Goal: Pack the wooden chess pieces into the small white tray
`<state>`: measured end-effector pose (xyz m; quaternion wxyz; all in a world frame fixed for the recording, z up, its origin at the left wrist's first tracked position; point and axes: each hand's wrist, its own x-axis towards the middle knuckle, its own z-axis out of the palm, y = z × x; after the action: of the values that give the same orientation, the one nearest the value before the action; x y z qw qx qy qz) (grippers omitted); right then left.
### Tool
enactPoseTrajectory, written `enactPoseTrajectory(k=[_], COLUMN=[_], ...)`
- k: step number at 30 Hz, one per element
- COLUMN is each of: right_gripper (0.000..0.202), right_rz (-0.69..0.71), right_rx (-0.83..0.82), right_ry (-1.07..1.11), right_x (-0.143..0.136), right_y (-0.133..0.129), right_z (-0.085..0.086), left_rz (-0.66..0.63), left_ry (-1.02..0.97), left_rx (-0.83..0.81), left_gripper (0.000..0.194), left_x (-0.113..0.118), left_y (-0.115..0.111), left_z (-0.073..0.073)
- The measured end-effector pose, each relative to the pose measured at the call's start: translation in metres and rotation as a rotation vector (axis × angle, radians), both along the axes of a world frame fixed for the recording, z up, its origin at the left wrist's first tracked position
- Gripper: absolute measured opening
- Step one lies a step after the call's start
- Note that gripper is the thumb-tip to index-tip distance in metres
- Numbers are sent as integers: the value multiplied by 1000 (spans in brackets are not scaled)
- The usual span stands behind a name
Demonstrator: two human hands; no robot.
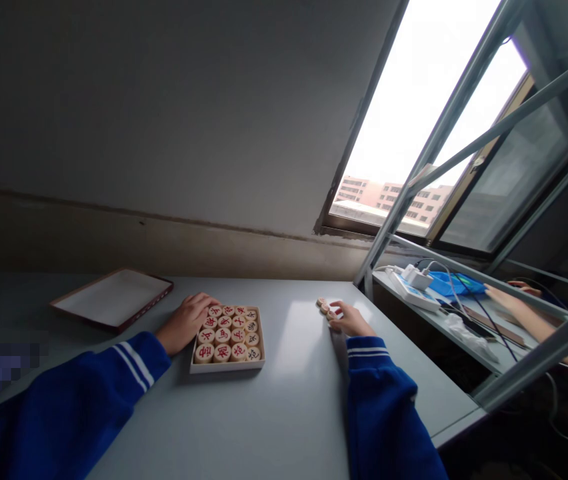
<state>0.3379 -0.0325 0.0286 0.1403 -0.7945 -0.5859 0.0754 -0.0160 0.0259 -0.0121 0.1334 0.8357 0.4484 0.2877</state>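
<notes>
A shallow white box (228, 367) sits on the grey table, filled with rows of round wooden chess pieces (223, 335), most with red characters and the right column with dark ones. My left hand (187, 321) rests at the box's left side, its fingers over the upper left edge; whether they pinch anything is hidden. Further right, my right hand (351, 319) touches a short row of loose wooden pieces (323, 306) with thumb and forefinger apart around the nearest one. Whether that piece is gripped is too small to tell.
An upturned box lid (114, 299) lies left of the box, near the wall. Past the metal bed frame (389, 220) on the right, another desk holds a power strip (417, 293), cables and a blue bag (451, 284). Another person's arms (524, 317) reach over that desk.
</notes>
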Motion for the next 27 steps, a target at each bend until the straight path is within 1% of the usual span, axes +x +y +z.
enactPoseTrajectory(k=[6, 11, 21, 27], right_gripper=[42, 38, 39, 38], right_rz=[-2, -2, 13, -6], right_rx=[17, 12, 10, 3], right_ry=[-1, -1, -4, -18], right_x=[0, 0, 1, 0], right_y=[0, 0, 0, -1], right_z=[-1, -1, -2, -2], left_rz=[-6, 3, -12, -5], left_ry=[-12, -7, -31, -28], left_rx=[18, -5, 0, -10], left_gripper=[36, 36, 35, 36], left_x=[-1, 0, 0, 0], left_y=[1, -1, -1, -2], left_z=[-1, 2, 2, 2])
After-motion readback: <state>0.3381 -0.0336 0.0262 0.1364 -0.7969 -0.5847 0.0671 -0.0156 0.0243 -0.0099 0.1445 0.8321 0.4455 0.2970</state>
